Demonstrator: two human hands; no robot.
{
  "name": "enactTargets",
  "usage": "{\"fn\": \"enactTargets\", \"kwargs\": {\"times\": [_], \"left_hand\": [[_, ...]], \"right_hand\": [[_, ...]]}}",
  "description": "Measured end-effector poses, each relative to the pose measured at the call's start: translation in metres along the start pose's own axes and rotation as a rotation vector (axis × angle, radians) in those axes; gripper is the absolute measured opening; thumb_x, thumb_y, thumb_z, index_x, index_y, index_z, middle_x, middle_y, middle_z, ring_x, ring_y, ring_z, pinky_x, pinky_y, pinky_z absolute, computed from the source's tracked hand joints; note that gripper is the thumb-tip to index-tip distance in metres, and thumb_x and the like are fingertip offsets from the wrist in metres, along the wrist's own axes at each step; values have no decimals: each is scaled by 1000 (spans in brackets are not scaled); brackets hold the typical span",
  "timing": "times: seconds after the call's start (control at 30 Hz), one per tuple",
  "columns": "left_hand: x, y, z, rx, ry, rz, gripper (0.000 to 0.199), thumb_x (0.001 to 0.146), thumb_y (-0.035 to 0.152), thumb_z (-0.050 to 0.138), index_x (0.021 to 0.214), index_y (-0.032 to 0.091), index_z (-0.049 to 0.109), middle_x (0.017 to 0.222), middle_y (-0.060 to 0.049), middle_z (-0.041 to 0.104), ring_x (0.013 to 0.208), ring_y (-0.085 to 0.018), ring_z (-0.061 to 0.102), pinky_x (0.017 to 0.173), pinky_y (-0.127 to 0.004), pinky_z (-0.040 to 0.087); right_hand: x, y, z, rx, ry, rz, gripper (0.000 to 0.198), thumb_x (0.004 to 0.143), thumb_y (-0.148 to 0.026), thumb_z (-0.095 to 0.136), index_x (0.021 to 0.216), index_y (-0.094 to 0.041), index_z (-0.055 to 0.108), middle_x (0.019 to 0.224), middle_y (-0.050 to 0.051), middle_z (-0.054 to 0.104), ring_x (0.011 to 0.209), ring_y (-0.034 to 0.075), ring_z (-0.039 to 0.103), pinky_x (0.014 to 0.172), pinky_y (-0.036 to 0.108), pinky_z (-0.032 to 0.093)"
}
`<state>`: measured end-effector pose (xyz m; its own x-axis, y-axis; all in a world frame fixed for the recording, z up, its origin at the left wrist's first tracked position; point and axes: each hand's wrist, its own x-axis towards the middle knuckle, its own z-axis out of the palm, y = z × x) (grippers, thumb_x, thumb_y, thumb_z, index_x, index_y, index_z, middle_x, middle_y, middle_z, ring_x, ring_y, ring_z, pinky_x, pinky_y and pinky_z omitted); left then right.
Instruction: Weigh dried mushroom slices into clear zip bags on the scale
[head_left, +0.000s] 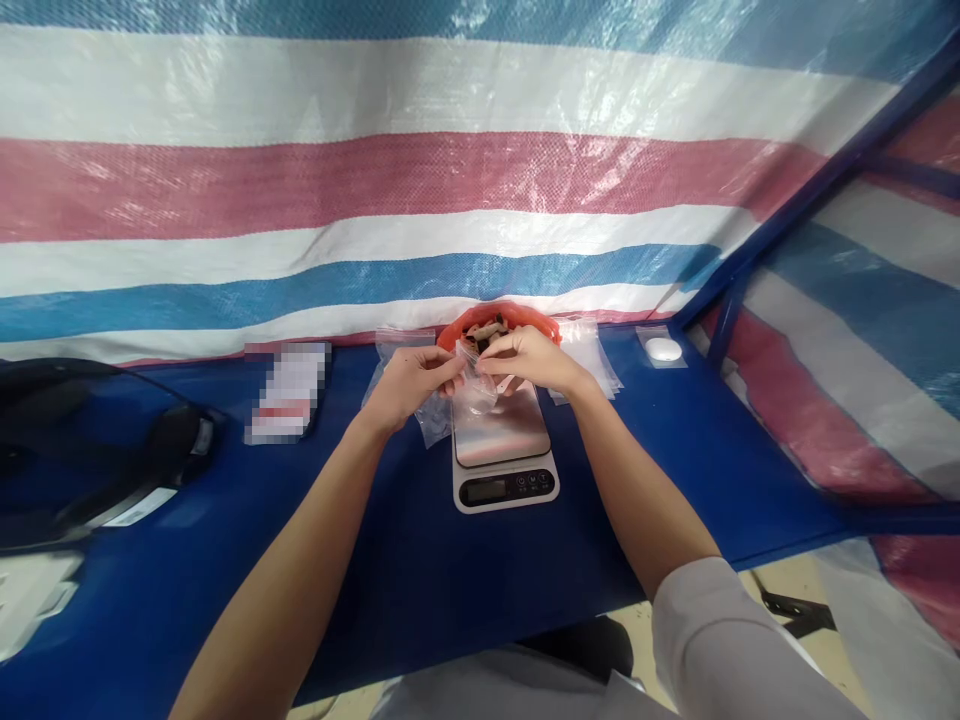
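A small clear plastic bag (475,392) is pinched between my two hands, above the metal plate of a white digital kitchen scale (504,440). My left hand (415,383) grips the bag's left edge with thumb and fingers. On the other side my right hand (534,360) holds its upper right edge, fingers closed. Just behind the hands sits an orange-red plastic bag (545,324) with brownish dried pieces (487,332) in its mouth. The scale's display (486,490) faces me; I cannot read a number on it.
Clear plastic bags (433,420) lie left of the scale, and a stack of clear bags (586,355) lies right. A white oval object (663,350) rests on a small bag at far right. Leftward are a blurred-out phone-like item (287,392) and a black strapped device (172,440). Striped sheeting (375,180) hangs behind the blue table (420,600).
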<state>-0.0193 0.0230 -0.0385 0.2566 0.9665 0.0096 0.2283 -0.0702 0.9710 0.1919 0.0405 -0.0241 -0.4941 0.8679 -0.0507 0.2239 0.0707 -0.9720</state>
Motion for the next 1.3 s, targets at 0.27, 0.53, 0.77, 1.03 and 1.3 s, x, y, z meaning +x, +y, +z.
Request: {"fn": "enactTargets", "kwargs": {"times": [0.27,0.53,0.77,1.03,1.3], "left_hand": [[-6,11,-20,565,115,216,24,76,34,67,60,18,60,55,3,58,53,-11,48,53,-24,37],[-5,7,-10,646,169,471,43,89,50,62,119,20,69,119,-9,74,97,-22,70,90,-35,55],[-4,-13,14,638,68,411,103,76,60,78,159,26,28,160,-14,42,147,-36,42,118,-51,40],[-1,-24,29,628,155,474,93,77,41,80,155,26,31,153,-13,50,143,-34,47,114,-52,45],[1,-21,27,680,318,515,56,83,35,74,134,25,56,129,-7,69,119,-27,66,104,-42,55]], "right_hand": [[-6,-3,-9,-156,87,61,15,81,-21,73,67,-15,72,67,2,71,57,10,67,50,18,57],[-7,-6,-10,-135,80,12,16,82,-26,72,71,-15,75,71,4,73,63,11,69,50,16,55],[-3,-1,-13,-15,103,-3,18,78,-33,78,81,-16,79,68,2,73,61,12,67,52,19,56],[-3,2,-14,1,50,7,21,78,-36,79,78,-15,78,71,4,74,62,12,68,54,19,56],[-2,11,-21,-195,187,-128,26,85,-42,71,86,-18,80,78,3,77,67,16,69,59,25,55]]}}
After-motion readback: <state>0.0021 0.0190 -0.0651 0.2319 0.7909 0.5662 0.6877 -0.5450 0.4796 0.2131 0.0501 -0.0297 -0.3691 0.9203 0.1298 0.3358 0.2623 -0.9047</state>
